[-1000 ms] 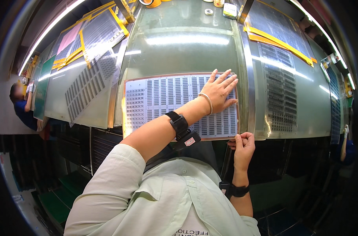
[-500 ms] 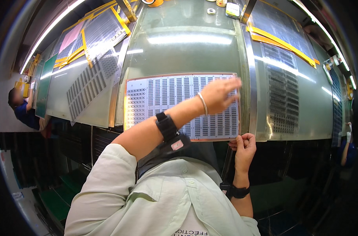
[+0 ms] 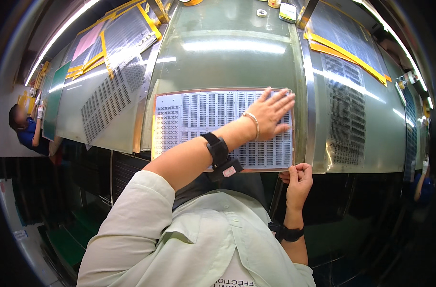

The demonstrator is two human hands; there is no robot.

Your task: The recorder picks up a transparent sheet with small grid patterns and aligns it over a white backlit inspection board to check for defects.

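A patterned sheet, printed with rows of small dark marks and edged in copper colour, lies on the glass-topped table in front of me. My left arm crosses over it, and my left hand rests flat on its upper right part with the fingers spread. At the near right corner, my right hand has thumb and fingers pinched together on the sheet's edge. Whether the sheet is one piece or a film over a board, I cannot tell.
Dark-patterned clear films lie on both sides, one on the left and one on the right. Yellow-edged frames lie farther back. A tape roll and a tin stand at the far edge. A person works far left.
My left hand, blurred before, has come down with its fingers spread on the sheet's upper right. My right hand keeps its pinch at the corner. The view has shifted slightly.
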